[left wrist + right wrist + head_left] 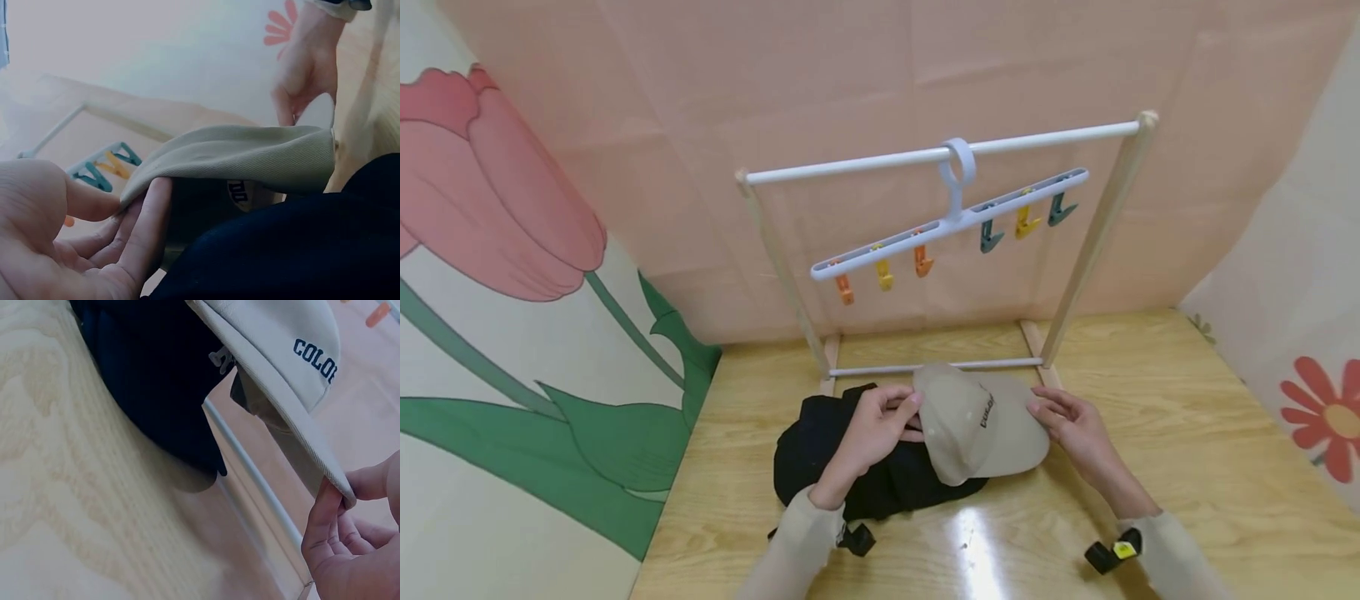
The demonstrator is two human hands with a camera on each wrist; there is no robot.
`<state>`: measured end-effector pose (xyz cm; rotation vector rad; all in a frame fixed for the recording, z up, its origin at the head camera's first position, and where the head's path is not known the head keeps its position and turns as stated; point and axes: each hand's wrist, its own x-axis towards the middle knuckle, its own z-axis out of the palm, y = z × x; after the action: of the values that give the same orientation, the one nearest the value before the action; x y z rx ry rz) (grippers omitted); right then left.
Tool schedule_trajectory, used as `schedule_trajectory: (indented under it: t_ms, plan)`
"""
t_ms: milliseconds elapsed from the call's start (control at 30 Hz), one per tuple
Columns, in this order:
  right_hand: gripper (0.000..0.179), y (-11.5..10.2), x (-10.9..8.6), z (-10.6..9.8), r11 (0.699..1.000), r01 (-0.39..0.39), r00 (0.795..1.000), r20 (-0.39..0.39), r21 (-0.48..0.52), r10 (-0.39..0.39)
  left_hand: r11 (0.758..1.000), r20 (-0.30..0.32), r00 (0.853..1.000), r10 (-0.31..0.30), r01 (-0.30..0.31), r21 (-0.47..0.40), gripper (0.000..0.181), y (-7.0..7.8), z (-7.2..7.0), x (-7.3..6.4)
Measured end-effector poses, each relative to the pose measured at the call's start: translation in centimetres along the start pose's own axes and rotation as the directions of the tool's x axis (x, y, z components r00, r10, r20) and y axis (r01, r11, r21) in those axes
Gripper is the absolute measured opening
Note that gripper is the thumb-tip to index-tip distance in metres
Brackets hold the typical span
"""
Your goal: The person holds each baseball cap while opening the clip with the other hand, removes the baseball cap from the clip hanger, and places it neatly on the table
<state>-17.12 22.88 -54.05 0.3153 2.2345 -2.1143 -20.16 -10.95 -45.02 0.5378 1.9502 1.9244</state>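
Both hands hold a beige baseball cap (951, 421) with dark lettering on its front. My left hand (880, 421) pinches the edge of the crown, thumb outside and fingers inside, as the left wrist view shows. At the other end my right hand (1071, 425) has the tip of the brim (312, 459) between thumb and fingers. Below and left of the beige cap lie dark caps (850, 462), bunched on the wooden table. In the right wrist view a navy cap (140, 381) with pale lettering sits beneath the raised beige one.
Behind the caps stands a rack with a white top bar (857, 166) and wooden posts (1093, 250). A pale hanger (887, 247) with several orange, yellow and teal clips hangs tilted from the bar. The rack's lower rod (865, 371) runs close behind the caps on the wooden table (1157, 417).
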Motion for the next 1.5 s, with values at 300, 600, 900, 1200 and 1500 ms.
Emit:
schedule_trajectory:
  t_ms: [300,600,900,1200,1500]
  plan:
    - [0.063,1.2,0.2,-0.1,0.998,0.001,1.0,-0.022,-0.07,-0.002,0.993,-0.044,0.999,-0.009,0.014,0.117,0.022,-0.5,0.3,-0.1]
    - [0.057,1.9,0.6,0.0,0.988,0.058,0.997,-0.051,-0.141,-0.065,0.953,-0.1,0.995,-0.019,0.049,0.3,0.016,0.1,0.4,-0.2]
    - [0.055,2.6,0.8,0.0,0.974,0.059,0.995,-0.06,-0.219,-0.074,0.921,-0.102,0.994,-0.026,0.063,0.385,0.016,0.1,0.6,-0.4]
    - [0.056,2.8,1.0,0.2,0.977,0.049,0.998,-0.038,-0.207,-0.058,0.889,-0.11,0.993,-0.031,0.077,0.452,0.016,-0.1,0.7,-0.5]
    - [0.052,2.8,1.7,0.8,0.968,0.059,0.997,-0.027,-0.242,-0.068,0.872,-0.096,0.995,-0.013,0.059,0.486,0.015,-0.1,0.7,-0.5]
